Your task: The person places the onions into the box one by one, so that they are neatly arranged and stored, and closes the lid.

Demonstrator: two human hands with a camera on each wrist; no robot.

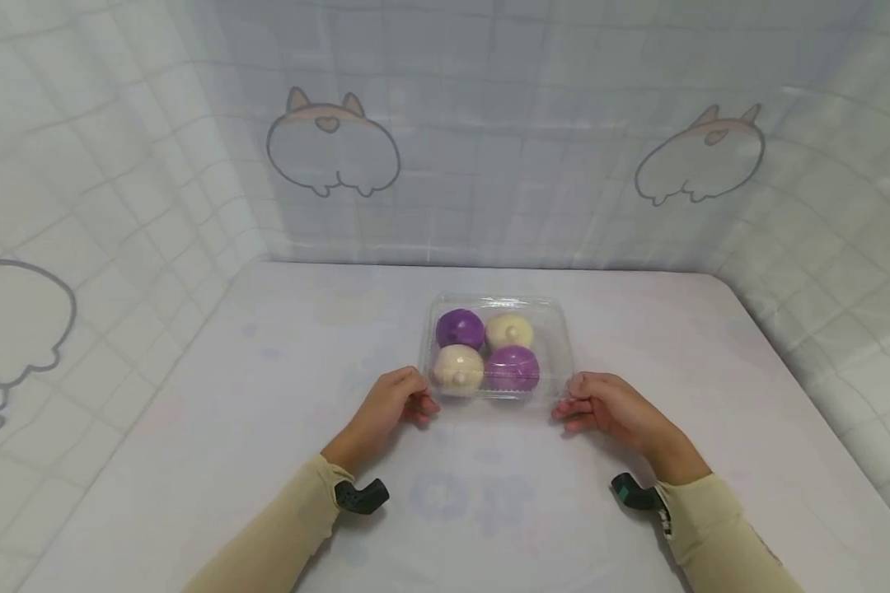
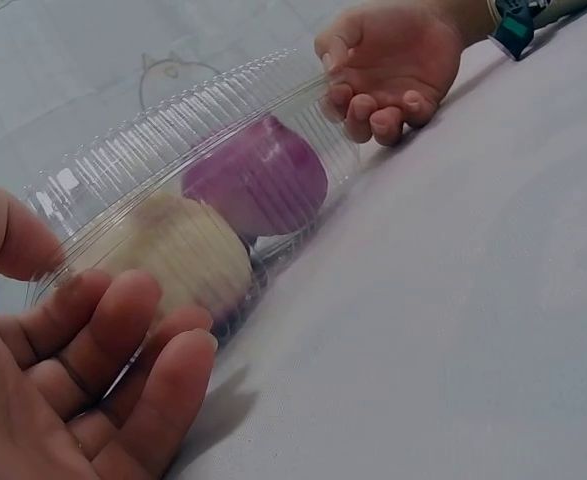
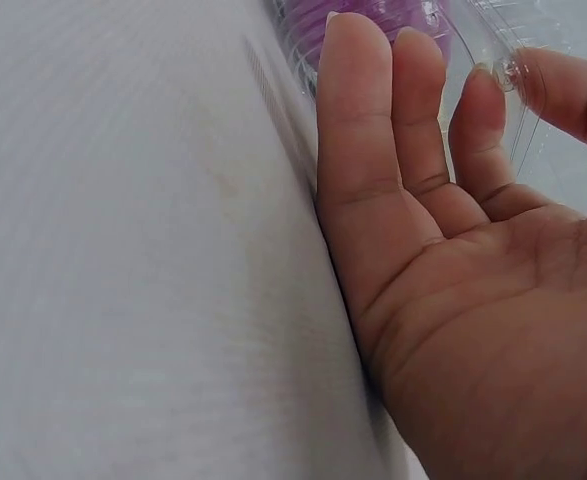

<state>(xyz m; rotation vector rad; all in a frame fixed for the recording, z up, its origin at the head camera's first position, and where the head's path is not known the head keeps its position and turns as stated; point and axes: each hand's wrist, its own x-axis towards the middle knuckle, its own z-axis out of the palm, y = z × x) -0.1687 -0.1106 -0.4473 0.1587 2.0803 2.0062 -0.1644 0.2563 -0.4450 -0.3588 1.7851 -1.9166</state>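
A clear plastic clamshell box lies on the white table. Inside sit two purple onion-shaped balls, one at the back left and one at the front right. Two cream ones fill the other places, at the back right and front left. At the front left corner, my left hand pinches the box's rim between thumb and index finger. My right hand pinches the rim at the front right corner; its other fingers extend beside the box, close over the tabletop. The lid looks closed.
The white table has a faint pattern. White tiled-print curtains with cartoon animal drawings hang behind and on both sides. A dark camera mount sits at the left wrist and another at the right wrist.
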